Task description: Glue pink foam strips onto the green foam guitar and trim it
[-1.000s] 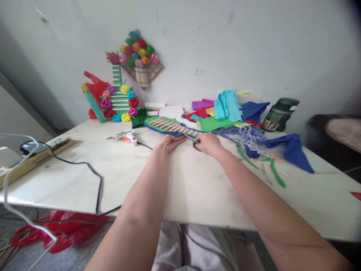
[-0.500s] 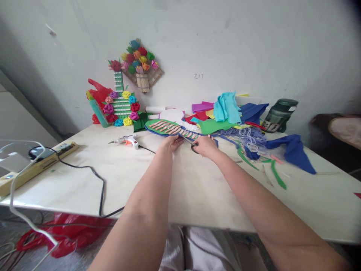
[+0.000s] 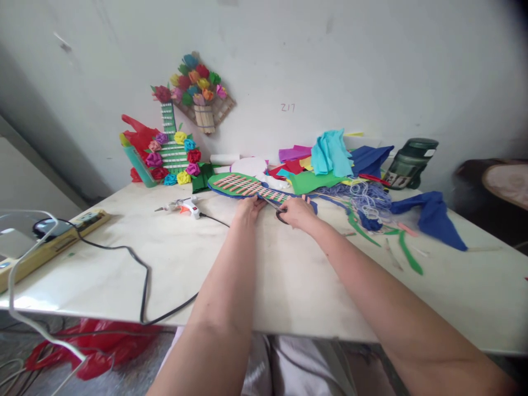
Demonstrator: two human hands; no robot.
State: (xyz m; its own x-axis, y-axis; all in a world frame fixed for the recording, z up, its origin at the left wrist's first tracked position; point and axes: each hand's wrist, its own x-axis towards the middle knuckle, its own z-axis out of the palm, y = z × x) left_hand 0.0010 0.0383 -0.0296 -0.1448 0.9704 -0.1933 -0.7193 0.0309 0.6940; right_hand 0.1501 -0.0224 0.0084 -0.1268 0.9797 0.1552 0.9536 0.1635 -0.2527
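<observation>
A guitar-shaped craft piece [image 3: 236, 185] in green and blue, crossed by wooden sticks and pale strings, lies on the white table [image 3: 231, 264]. My left hand [image 3: 251, 206] is closed on its near edge, fingers partly under it. In my right hand [image 3: 297, 213] is a pair of scissors [image 3: 282, 215], its dark handle loops around my fingers. The scissor blades point left, toward the near edge of the craft piece beside my left fingers. Whether the blades touch the material cannot be made out.
A glue gun [image 3: 185, 207] with a black cord lies left of my hands, near a power strip [image 3: 53, 247]. Behind stand a flower-trimmed paper guitar [image 3: 175, 156] and coloured paper [image 3: 317, 182]. Purple string [image 3: 367, 201], scraps and a dark green bottle [image 3: 408, 165] are to the right.
The view has shifted slightly, moving most things a little left in the picture. Both hands keep nearly the same place at the craft piece, scissors still in the right.
</observation>
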